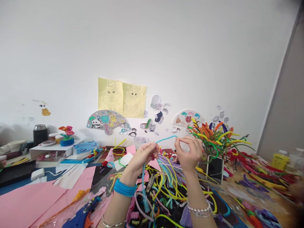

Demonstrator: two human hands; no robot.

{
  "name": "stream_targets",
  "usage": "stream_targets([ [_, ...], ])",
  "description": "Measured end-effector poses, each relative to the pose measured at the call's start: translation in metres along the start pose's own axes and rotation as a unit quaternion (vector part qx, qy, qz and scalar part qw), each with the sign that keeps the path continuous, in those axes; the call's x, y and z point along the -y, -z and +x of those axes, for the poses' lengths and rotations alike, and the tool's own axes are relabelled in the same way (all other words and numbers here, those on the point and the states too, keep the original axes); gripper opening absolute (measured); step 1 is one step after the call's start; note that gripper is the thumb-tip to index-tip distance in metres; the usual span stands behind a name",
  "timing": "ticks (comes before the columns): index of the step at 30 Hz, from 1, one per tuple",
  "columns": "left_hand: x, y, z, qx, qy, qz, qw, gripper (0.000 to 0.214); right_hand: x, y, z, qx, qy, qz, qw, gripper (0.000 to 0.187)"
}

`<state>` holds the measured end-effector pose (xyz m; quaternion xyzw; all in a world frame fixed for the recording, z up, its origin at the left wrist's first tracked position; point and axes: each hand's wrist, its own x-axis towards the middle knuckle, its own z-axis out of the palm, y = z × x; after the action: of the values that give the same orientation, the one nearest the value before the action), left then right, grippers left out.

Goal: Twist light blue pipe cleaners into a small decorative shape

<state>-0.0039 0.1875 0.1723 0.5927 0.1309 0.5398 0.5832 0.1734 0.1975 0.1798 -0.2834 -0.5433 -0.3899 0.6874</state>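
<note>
A thin light-blue pipe cleaner (pixel 166 138) stretches between my two hands above the table. My left hand (pixel 145 155) is closed on it, and a length of the same colour hangs below that hand. Thumb and forefinger of my right hand (pixel 189 152) pinch its other end, a little higher. Around my left wrist sits a thick blue coiled band (pixel 125 188). Below both hands lies a tangle of yellow, purple and blue pipe cleaners (pixel 174 172).
Pink paper sheets (pixel 26 202) cover the left side. A blue glue gun (pixel 82 215) lies at the front left. To the right stand a phone (pixel 215 169) and a bunch of pipe-cleaner flowers (pixel 213 134). A black thermos (pixel 40 134) stands at the back left, near the wall.
</note>
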Motion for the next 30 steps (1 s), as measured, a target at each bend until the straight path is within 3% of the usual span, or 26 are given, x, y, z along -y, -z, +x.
stream_targets([
  [4,-0.003,0.01,0.008,-0.079,-0.048,-0.144,0.985,0.018,-0.001,0.005,0.005,0.147,-0.024,0.125,0.981,0.009],
  [8,-0.005,0.017,0.01,-0.11,-0.07,-0.185,0.974,0.019,0.007,0.006,0.006,0.325,-0.053,0.263,0.907,0.011],
  [13,-0.002,0.014,0.009,-0.074,-0.061,-0.155,0.983,0.023,0.012,0.004,0.004,0.469,-0.081,0.342,0.81,0.006],
  [15,0.0,0.008,0.008,-0.053,-0.039,-0.133,0.989,0.025,0.015,0.004,0.004,0.467,-0.124,0.351,0.802,0.01],
  [19,0.002,-0.004,0.004,-0.045,-0.022,-0.046,0.998,0.029,0.026,0.005,0.006,0.397,-0.2,0.342,0.828,0.021],
  [23,0.005,-0.01,0.002,-0.03,-0.023,0.019,0.999,0.03,0.038,0.002,0.005,0.349,-0.206,0.266,0.874,0.012],
  [26,0.007,-0.009,0.002,-0.023,-0.019,0.024,0.999,0.026,0.041,0.001,0.005,0.338,-0.208,0.248,0.884,0.003],
  [30,0.008,-0.003,0.004,0.025,0.016,0.015,0.999,0.022,0.039,0.003,0.007,0.331,-0.216,0.228,0.89,0.006],
])
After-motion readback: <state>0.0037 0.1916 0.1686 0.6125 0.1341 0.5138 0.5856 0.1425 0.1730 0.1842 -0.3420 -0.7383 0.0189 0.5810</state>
